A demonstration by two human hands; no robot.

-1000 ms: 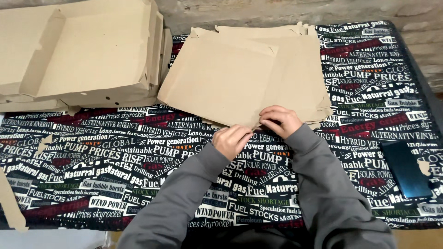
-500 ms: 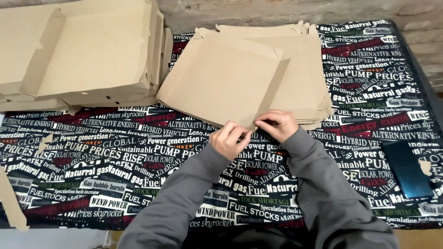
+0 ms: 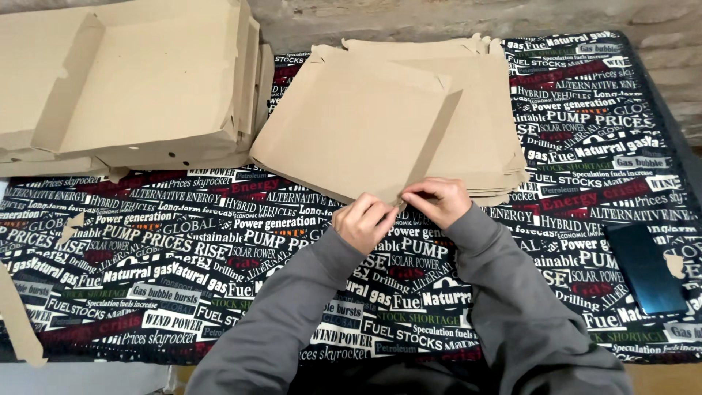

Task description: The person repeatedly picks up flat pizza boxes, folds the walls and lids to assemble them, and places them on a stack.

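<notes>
The top cardboard sheet (image 3: 351,128), plain brown and lifted at its near corner, lay on the stack (image 3: 490,132). A tear at that corner, or dragging the next sheet, was the likely fault. The left hand (image 3: 365,223) and right hand (image 3: 439,201) pinched that corner.

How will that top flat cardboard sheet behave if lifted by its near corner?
The top cardboard sheet probably stays fairly stiff: it holds flat, raised above the stack. Likely light, since both hands lift it by the fingers. May hinge at its crease.
</notes>
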